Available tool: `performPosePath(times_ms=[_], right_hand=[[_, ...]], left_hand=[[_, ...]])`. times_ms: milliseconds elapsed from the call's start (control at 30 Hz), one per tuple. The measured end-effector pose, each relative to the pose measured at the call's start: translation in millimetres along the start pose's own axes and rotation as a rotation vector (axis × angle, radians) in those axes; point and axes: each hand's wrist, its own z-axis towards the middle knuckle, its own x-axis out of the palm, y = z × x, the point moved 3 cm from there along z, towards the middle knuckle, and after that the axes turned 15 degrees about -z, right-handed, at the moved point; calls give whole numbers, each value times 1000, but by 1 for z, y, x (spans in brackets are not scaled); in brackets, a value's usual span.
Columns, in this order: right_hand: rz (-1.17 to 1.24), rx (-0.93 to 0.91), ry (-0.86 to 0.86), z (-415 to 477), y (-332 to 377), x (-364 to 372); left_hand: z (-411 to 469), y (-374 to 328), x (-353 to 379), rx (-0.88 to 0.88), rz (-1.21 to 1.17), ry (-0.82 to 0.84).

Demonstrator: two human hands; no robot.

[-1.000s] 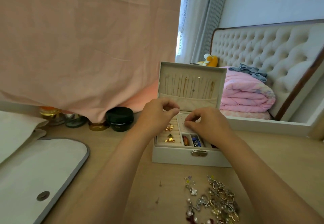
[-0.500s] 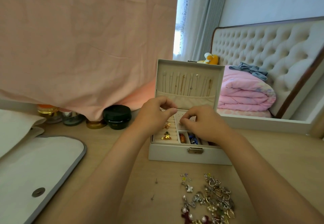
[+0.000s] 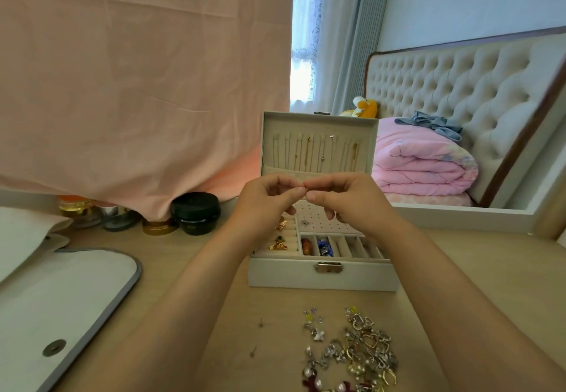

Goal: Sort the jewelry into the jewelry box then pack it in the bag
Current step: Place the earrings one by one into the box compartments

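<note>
Pinching one tiny piece between both hands, your left hand (image 3: 266, 200) and right hand (image 3: 346, 200) are hovering above the open jewelry box (image 3: 321, 275).

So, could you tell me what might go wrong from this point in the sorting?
1. The left hand and right hand pinch something tiny between their fingertips above the open jewelry box. If it slips, it could drop into the wrong compartment or onto the desk.
2. The loose jewelry pile looks tangled, so lifting one piece may drag others.
3. Two small pins lie apart from the pile, near the left forearm, and could be brushed away.
</note>
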Motion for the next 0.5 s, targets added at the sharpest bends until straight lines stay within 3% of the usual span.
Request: performPosePath(times_ms=[233, 500], right_hand=[[3, 15, -47, 1, -3, -1], [155, 70, 67, -2, -2, -2]], left_hand=[[0, -1, 4, 21, 27, 11], [1, -5, 0, 91, 184, 51]])
